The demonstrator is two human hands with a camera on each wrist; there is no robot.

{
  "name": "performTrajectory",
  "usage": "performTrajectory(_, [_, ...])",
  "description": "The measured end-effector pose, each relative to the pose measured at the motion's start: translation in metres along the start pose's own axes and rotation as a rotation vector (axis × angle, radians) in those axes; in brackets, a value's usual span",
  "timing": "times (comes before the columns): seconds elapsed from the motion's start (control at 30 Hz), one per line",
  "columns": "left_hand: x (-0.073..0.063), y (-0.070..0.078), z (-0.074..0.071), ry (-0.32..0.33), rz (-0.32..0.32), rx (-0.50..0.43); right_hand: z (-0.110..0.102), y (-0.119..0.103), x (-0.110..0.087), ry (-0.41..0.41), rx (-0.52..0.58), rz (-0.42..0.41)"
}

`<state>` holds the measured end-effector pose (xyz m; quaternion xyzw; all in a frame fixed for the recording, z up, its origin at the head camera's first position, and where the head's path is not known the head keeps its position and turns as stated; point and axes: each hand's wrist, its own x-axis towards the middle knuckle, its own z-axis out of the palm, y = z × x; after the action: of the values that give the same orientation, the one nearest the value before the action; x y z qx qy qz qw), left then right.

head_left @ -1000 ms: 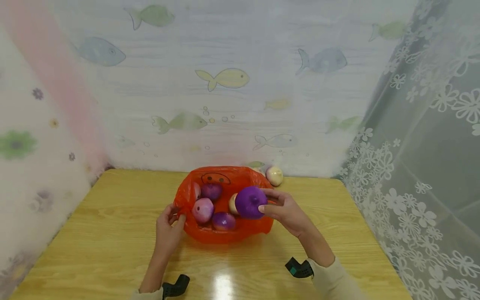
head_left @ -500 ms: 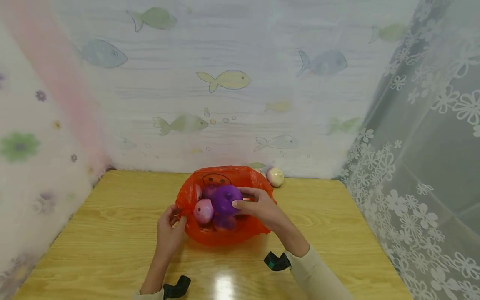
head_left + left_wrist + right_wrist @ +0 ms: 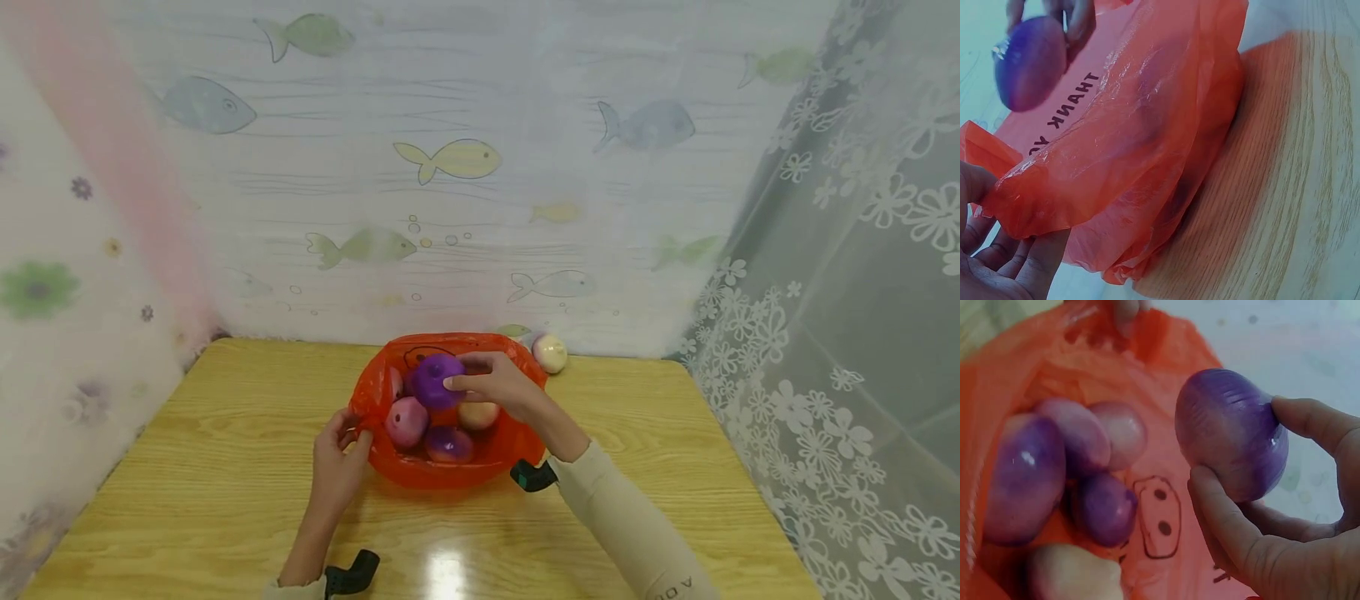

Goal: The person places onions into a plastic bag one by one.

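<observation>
A red-orange plastic bag with dark printing lies on the table, its mouth spread. At its left edge my left hand pinches the plastic between thumb and fingers. My right hand holds a round, glossy purple vegetable, perhaps an onion, over the bag's far left part, thumb and fingers on its sides. Similar round pieces lie inside: a pinkish one, a purple one and a cream one among them. Some are partly hidden by the held piece and the plastic.
Behind the bag's right corner, a cream-and-purple round piece sits on the wooden table. A patterned wall closes the back, and a floral lace curtain hangs at the right.
My right hand has carried the purple vegetable leftward from the bag's right side and slightly farther back. The left hand keeps its hold on the bag's edge.
</observation>
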<state>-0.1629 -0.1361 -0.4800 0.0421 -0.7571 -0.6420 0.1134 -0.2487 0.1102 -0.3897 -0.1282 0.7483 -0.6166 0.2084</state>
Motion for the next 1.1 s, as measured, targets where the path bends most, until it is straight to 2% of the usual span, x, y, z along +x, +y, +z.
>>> performTrajectory(0.23, [-0.001, -0.001, 0.001, 0.005, 0.009, -0.001, -0.004, 0.010, 0.014, 0.022, -0.034, 0.061])
performTrajectory(0.53, [0.000, -0.001, 0.002, 0.022, 0.015, 0.015, -0.013, 0.020, 0.029, -0.020, -0.034, 0.138])
performTrajectory(0.77, [0.000, -0.003, 0.000, 0.019, 0.024, 0.016, -0.014, 0.017, 0.036, -0.043, -0.064, 0.179])
performTrajectory(0.9, [0.000, -0.004, 0.000, 0.027, 0.033, 0.019, -0.013, 0.016, 0.038, -0.041, -0.088, 0.183])
performTrajectory(1.1, [0.000, -0.003, 0.001, 0.031, 0.038, 0.017, -0.015, 0.019, 0.039, -0.047, -0.063, 0.173])
